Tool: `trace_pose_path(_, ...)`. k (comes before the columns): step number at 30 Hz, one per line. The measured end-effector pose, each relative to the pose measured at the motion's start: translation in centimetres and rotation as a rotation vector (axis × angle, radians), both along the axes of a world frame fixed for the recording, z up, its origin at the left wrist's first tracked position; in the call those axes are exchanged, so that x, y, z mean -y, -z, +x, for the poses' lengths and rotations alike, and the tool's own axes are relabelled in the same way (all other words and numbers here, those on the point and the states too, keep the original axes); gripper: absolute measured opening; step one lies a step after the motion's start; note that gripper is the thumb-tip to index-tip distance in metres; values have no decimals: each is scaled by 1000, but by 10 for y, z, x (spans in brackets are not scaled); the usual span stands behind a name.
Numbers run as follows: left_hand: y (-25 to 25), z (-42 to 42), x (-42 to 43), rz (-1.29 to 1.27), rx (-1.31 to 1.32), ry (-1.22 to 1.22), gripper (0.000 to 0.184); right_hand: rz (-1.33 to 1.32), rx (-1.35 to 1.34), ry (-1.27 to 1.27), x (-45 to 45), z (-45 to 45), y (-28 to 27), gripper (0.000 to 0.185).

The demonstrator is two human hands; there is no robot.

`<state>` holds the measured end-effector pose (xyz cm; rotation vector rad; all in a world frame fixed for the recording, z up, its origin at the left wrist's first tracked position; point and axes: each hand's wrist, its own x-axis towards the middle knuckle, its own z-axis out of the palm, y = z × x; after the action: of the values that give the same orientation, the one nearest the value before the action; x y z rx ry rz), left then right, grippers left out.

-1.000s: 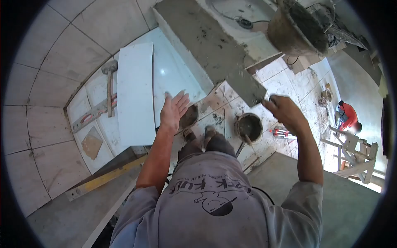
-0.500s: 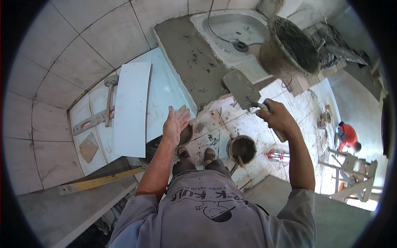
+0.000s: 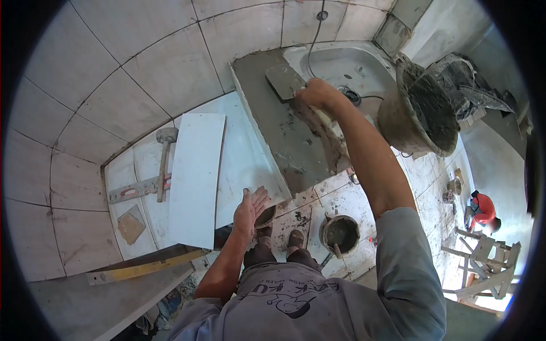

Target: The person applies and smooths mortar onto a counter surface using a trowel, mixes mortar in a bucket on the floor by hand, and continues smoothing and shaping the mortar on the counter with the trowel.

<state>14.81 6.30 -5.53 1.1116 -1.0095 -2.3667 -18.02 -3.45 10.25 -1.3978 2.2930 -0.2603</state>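
My right hand is closed around the handle of a trowel. The trowel's flat blade lies over the far part of a grey wet mortar bed, close to the sink; whether it presses on the mortar I cannot tell. Lower down, my left hand is held open with nothing in it, near the front edge of the white tiled surface. Left of that hand, a long white tile lies on the same surface.
A white sink adjoins the mortar bed, beside a large mortar-filled bucket. A hammer and a level lie left. A smaller bucket stands on the floor. A person in red crouches far right near a wooden trestle.
My right hand has carried the trowel from the near end of the mortar bed to its far part. My left hand stays open, now lower in view. The view has shifted.
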Motion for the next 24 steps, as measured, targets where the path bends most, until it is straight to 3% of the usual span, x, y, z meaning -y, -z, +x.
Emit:
trace_pose_path(3, 1, 3, 25, -27, -29, 18, 77, 9, -6, 41, 21, 5, 1, 49)
trace_pose_path(7, 4, 3, 48, -38, -47, 26, 81, 111, -2, 10, -15, 10, 3, 49)
trace_pose_path(13, 7, -13, 66, 21, -40, 56, 75, 209, 107, 54, -143, 35, -23, 44)
trace_pose_path(15, 12, -18, 69, 48, -30, 42, 71, 219, 224, 149, -188, 48, -30, 33)
trace_pose_path(16, 18, -20, 71, 45, -47, 40, 71, 141, 136, 60, -212, 49, -21, 32)
trace_pose_path(19, 29, -22, 73, 66, -37, 58, 71, 180, 173, 188, -266, 62, -26, 31)
trace_pose_path(24, 5, -22, 53, -19, -9, 108, 74, 106, 257, 319, -342, 69, -27, 31)
